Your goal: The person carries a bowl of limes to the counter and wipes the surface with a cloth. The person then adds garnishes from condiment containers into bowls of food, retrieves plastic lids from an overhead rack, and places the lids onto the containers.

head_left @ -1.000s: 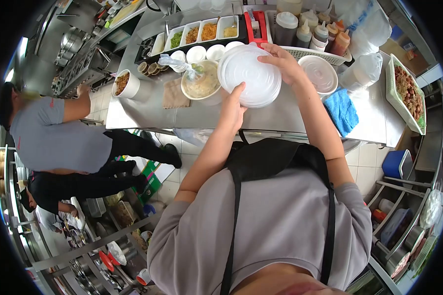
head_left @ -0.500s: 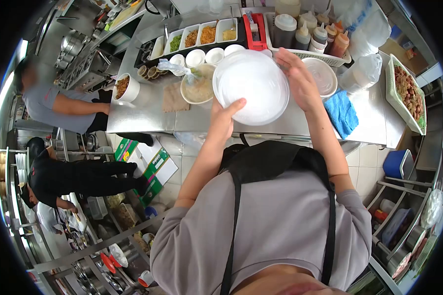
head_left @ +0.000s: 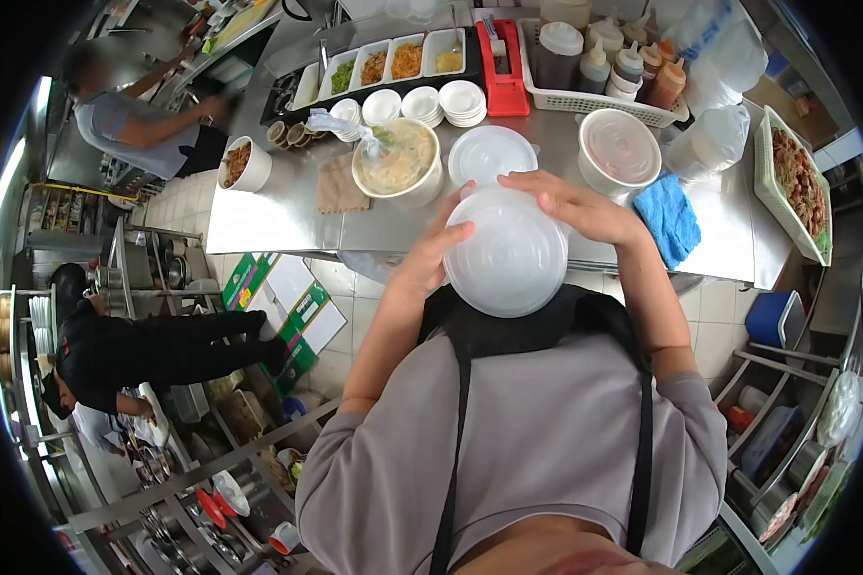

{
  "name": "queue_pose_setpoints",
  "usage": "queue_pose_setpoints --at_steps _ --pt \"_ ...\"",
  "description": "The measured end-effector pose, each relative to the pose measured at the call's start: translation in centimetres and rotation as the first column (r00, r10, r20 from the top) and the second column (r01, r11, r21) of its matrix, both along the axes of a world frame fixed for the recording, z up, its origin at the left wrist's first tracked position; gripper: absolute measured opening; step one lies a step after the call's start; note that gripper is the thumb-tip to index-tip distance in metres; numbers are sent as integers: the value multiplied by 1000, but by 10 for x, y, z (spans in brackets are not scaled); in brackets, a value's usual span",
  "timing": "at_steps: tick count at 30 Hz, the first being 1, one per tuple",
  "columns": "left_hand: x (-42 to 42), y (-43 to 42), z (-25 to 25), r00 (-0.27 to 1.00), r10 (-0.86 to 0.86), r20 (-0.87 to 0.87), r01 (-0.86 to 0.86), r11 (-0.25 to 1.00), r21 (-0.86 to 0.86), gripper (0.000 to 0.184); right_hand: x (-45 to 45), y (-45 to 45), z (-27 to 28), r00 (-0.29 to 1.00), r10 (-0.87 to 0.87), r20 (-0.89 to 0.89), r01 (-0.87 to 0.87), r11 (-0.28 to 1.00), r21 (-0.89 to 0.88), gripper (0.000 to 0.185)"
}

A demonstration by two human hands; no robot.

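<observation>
A round translucent plastic lid [head_left: 506, 264], seemingly one of a stack, is held in front of my apron. My left hand [head_left: 433, 247] grips its left side, thumb on top. On its far right rim rests my right hand [head_left: 585, 206], fingers stretched along the edge and partly hidden. Just beyond lies another clear lid [head_left: 492, 151] on the counter. Left of it stands a white tub with a knotted plastic bag of pale food [head_left: 396, 168]. To the right is a white tub with a clear lid [head_left: 619, 149].
Small white dishes [head_left: 422, 105] stand in stacks before the topping trays [head_left: 390, 65]. A red box [head_left: 504, 77] and a basket of sauce bottles [head_left: 599, 99] are behind. A blue cloth [head_left: 667, 220] lies right, a food cup [head_left: 246, 168] left. Two other people are at left.
Both hands have brought the lids down toward my body, uncovering another lid on the counter. My right hand has come onto the rim. The person at upper left has moved away from the counter.
</observation>
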State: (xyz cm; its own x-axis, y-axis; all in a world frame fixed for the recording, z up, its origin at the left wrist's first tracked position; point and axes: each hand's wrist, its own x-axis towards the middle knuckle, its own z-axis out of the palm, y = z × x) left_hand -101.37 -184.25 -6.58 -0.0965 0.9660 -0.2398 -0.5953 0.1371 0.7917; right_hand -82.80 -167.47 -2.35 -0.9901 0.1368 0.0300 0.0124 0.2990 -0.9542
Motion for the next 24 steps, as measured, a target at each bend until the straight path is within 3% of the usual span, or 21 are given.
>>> queue_pose_setpoints --at_steps 3,6,8,10,12,13,16,17,19,20,21,22,24 --pt "1 -3 -1 995 -9 -97 6 999 -36 74 7 -2 -7 992 -120 -41 126 973 192 69" --pt "4 -3 -2 985 152 -85 -147 987 56 66 15 2 -30 962 -270 -46 272 959 77 94" --pt "11 -1 12 934 313 -174 -297 948 111 61 9 -9 -35 936 -342 -85 335 938 -93 106" --pt "11 2 27 884 422 -200 -377 898 228 57 -1 -22 -8 917 -379 -124 384 923 15 107" --pt "-1 6 45 879 472 -70 -416 829 373 56 -21 -20 5 840 -466 -276 362 862 -355 114" --pt "-7 8 55 876 482 0 -436 792 427 56 -31 -17 17 806 -471 -359 335 862 -380 115" --pt "-10 12 102 733 672 -110 -429 581 692 57 -46 -24 87 827 -319 -464 329 942 -62 114" --pt "-13 15 117 657 743 -125 -427 504 751 67 -54 -15 103 788 -288 -545 417 900 127 114" --pt "-16 15 161 613 780 -129 -353 416 838 81 -61 -13 166 790 -220 -572 337 936 106 110" --pt "-22 17 177 532 828 -179 -319 392 863 97 -68 -9 195 744 -160 -648 318 939 133 107" --pt "-32 22 197 447 879 -166 -212 284 935 106 -69 -10 229 750 -180 -637 334 934 129 105" --pt "-40 24 211 371 915 -160 -146 227 963 97 -74 -6 259 696 -149 -702 356 921 158 99" --pt "-44 13 233 365 929 -65 -204 148 968 91 -91 20 316 585 -111 -803 449 869 208 82"
